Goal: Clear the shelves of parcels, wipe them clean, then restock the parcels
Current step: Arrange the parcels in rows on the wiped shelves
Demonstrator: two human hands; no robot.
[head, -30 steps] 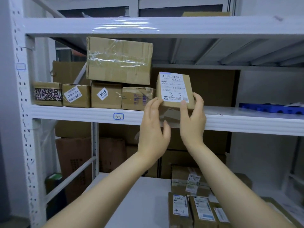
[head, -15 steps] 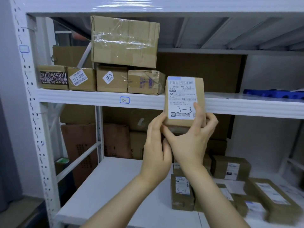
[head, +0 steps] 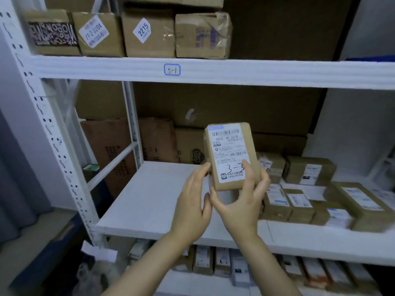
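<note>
Both hands meet at the lower end of a small cardboard parcel marked 3-3 [head: 230, 154], which is held upright in the air in front of the middle shelf [head: 160, 199]. The right hand [head: 241, 207] grips it, with the thumb pressed on the printed label and the fingers curled round the right edge and back. The left hand [head: 192, 201] has fairly straight fingers, their tips touching the lower left edge, steadying rather than gripping.

The parcel looks light enough for one hand, and stiff-walled, so a firm pinch should not crush it. Its label and tape look smooth and are probably a little slippery. A hold across the two narrow sides nearer the middle seems safer to me than this low one, which leaves the top free to tip.

The middle shelf holds a cluster of labelled parcels [head: 299, 201] on its right half, lying flat and close together. The upper shelf [head: 256, 71], with a handwritten tag [head: 172, 69] on its rim, carries four cardboard boxes [head: 147, 33] in a row at the left. Below, a row of small parcels [head: 256, 268] stands side by side, too blurred to read.
</note>
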